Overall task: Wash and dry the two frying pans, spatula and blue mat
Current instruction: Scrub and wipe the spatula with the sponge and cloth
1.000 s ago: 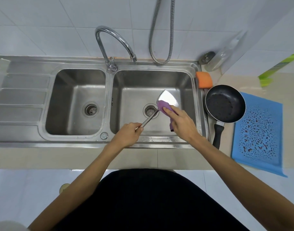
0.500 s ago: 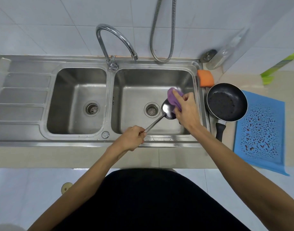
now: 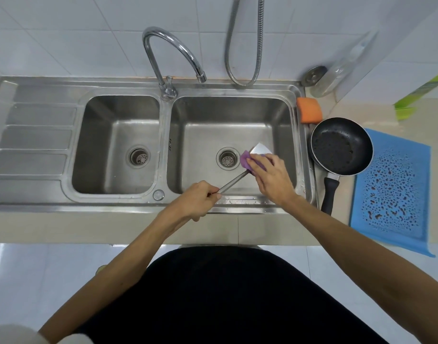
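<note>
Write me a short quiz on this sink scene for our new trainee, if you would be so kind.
1. True or false: the frying pan lies in the right basin.
2. What does the right hand hold against the spatula? A. a yellow brush B. a purple cloth C. a paper towel
3. Fill in: the ___ hand grips the spatula's handle.

Key
1. False: it sits on the counter, outside the basin.
2. B.
3. Left: the left hand grips it.
</note>
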Available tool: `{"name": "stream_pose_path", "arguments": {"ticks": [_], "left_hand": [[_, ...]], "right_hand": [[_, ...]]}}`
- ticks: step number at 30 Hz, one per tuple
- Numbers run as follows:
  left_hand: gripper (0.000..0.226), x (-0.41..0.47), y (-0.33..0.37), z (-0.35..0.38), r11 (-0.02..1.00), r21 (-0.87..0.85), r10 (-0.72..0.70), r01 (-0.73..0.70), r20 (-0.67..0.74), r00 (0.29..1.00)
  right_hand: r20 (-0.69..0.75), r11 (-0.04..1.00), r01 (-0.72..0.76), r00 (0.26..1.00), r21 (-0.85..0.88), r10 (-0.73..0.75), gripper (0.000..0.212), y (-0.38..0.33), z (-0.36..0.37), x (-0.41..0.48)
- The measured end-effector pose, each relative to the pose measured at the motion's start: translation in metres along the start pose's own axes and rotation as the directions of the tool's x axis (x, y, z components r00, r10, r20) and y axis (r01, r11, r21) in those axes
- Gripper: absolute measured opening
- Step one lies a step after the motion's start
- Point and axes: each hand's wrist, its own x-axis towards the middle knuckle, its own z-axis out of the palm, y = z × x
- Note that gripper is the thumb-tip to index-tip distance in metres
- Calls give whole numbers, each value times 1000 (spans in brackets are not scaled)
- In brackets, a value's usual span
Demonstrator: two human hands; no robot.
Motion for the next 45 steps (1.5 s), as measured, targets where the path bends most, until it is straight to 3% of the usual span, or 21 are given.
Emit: {"name": "stream_pose_path", "arguments": {"ticks": [7,9,12,16,20,25,28,29,35,45], "left_hand": [[29,1,-19,19,994,88,-76,66,116,990],[27,-2,-23,25,990,119,-96,81,128,987],[28,-3,-20,27,985,144,-110,95,102,989],[31,2,-13,21,982,169,-95,79,89,992],[31,4,-7,18,986,167,-36,28,43,998],[34,3,-2,13,979,200,35,-35,5,999],[30,7,3,14,980,194,52,-40,-53,997],[30,9,5,13,981,189,59,-45,-73,996],[25,11,0,-3,983,182,54,-36,-93,994],[27,14,-3,3,977,207,78,-42,-168,983]], "right_hand": [[182,984,-165,968,-69,175,48,-5,15,-33],[232,943,-304,915,-138,329,57,-5,15,-38],[262,869,-480,829,-122,495,53,-23,17,-37],[291,951,-285,906,-118,307,60,-44,20,-44],[227,858,-497,828,-127,513,52,-32,4,-11],[280,942,-299,901,-149,330,52,-31,-5,-3],[181,846,-509,827,-161,532,53,-30,-11,20],[182,838,-519,819,-171,544,54,-35,-11,26],[296,920,-352,873,-170,388,53,-48,-11,22],[338,917,-323,857,-235,389,58,-35,-17,11]]}}
